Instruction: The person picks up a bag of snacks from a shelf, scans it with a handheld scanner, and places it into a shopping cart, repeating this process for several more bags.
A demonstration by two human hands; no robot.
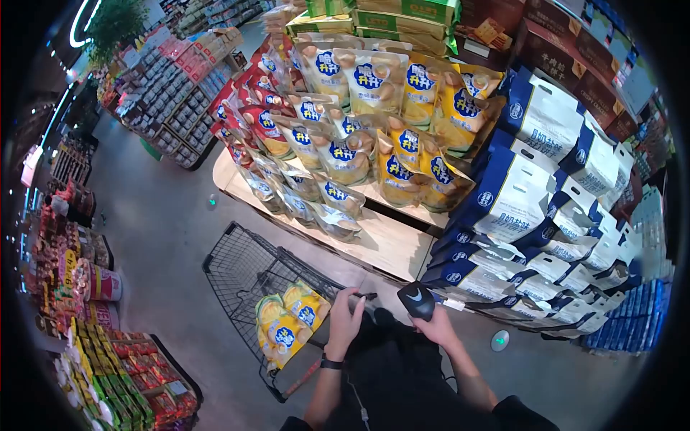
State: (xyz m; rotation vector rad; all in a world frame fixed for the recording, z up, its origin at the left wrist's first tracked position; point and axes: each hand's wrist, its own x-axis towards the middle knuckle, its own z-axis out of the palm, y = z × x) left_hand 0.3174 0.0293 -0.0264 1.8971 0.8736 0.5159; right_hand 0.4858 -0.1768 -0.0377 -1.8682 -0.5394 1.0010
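In my right hand (435,327) is a black handheld barcode scanner (417,300), gripped by its handle with the head pointing up and away from me. My left hand (346,320) is raised beside the near end of a dark wire shopping cart (233,269). Its thumb and fingers are apart, and I see nothing between them. Inside the cart lie yellow snack bags (282,336) with blue logos, just left of that hand.
Ahead, a wooden display stand (388,241) bears rows of beige, yellow and red snack bags (348,154). Stacked white-and-blue cartons (528,190) stand at the right. Packaged goods (108,381) fill a low display at lower left. Grey floor (169,244) runs between the displays.
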